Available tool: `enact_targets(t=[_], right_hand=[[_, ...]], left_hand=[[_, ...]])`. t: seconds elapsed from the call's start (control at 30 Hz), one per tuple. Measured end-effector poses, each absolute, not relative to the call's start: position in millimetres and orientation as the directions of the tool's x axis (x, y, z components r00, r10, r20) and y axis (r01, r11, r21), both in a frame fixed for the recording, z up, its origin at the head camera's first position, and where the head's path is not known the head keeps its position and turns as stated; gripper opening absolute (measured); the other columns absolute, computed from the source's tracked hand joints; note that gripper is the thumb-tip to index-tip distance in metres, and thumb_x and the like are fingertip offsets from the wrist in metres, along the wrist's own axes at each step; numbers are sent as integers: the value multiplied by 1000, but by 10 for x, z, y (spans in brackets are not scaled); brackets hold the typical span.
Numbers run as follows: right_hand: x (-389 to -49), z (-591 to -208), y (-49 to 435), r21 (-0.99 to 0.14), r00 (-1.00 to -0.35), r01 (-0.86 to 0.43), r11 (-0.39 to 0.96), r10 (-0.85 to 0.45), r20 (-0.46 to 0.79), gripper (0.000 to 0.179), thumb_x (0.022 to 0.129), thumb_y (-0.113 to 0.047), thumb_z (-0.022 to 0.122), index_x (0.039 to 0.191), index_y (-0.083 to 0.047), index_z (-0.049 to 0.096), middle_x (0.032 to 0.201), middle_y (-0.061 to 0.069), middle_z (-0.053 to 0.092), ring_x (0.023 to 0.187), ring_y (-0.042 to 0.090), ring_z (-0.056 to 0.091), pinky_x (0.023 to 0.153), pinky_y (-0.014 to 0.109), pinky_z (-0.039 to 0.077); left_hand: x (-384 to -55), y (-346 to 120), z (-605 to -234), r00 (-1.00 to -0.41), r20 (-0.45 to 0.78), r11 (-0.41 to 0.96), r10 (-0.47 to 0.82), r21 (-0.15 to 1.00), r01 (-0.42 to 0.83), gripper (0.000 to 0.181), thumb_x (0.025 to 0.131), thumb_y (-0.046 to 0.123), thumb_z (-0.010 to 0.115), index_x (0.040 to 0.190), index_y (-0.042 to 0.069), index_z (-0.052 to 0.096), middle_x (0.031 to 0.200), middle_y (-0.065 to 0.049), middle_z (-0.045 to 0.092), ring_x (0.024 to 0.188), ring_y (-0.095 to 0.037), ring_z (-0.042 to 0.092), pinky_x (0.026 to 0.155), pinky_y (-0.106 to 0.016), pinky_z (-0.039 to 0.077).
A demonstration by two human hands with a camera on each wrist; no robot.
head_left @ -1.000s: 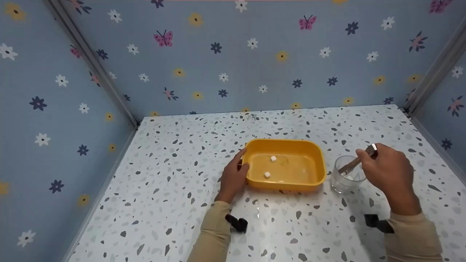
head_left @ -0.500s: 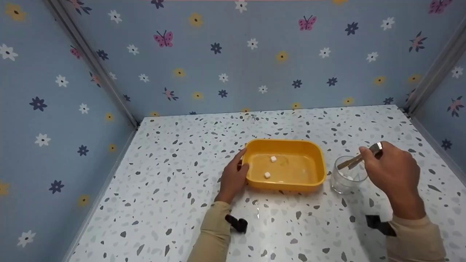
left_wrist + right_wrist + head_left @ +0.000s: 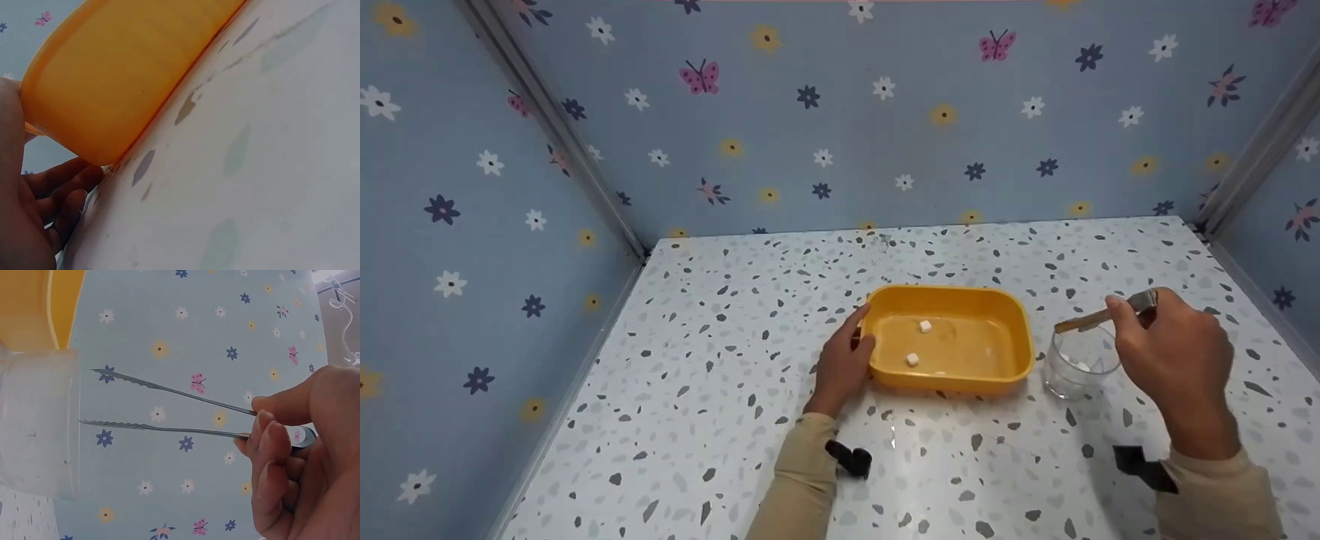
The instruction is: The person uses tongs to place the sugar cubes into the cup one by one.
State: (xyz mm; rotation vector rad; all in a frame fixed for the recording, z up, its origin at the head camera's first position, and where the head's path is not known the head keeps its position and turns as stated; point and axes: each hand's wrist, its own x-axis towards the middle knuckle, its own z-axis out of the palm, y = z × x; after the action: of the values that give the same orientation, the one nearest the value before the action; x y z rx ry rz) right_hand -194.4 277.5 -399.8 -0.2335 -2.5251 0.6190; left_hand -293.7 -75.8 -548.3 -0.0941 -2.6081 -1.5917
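My left hand (image 3: 840, 367) holds the left end of a yellow plastic tray (image 3: 952, 384), thumb at the rim; in the left wrist view the other fingers reach below it, near the tabletop. Two small white cubes, one farther back (image 3: 925, 326) and one nearer (image 3: 913, 360), lie inside the tray. To its right stands a clear glass (image 3: 1063, 381) with some white cubes (image 3: 1081, 367) at the bottom. My right hand (image 3: 1177, 360) pinches metal tongs (image 3: 191, 431) between thumb and fingers. Their serrated tips are apart, with nothing between them, at the glass's mouth.
The speckled white tabletop (image 3: 720, 405) carries the tray and glass. Patterned blue panels (image 3: 840, 127) close it in at the back and both sides, with metal posts at the corners. A black camera mount (image 3: 849, 459) sits on the left wrist.
The tongs have risen out of the glass to its rim and lie flatter, as the right hand moved up and to the right. The left hand and tray stay in place.
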Motion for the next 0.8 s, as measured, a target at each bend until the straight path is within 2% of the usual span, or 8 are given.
enact_targets(t=[0.27,0.6,0.8], right_hand=[[-1952,-4064,2658,-497,-823,-10,868,276,497,33,97,-27,66,86,3,61,67,15,61,59,29,53,52,40,35],[-2000,-4157,2500,-485,-826,-90,870,207,525,32,95,-26,69,89,4,65,65,11,59,54,24,45,51,37,32],[-2025,-4208,2410,-476,-836,-127,870,164,523,32,95,-28,70,86,2,64,60,7,53,50,20,41,47,34,30]], left_hand=[[-2948,-748,-5486,-994,107,459,7,883,98,54,99,29,51,151,40,43,125,-1,63,103,-16,59,90,-39,49],[-2949,-754,-5506,-995,97,461,7,883,89,54,99,30,52,152,39,43,127,-1,62,104,-15,59,90,-38,50],[-2946,-758,-5511,-995,100,465,5,881,91,54,99,31,51,152,39,43,123,0,63,102,-15,59,88,-37,50]])
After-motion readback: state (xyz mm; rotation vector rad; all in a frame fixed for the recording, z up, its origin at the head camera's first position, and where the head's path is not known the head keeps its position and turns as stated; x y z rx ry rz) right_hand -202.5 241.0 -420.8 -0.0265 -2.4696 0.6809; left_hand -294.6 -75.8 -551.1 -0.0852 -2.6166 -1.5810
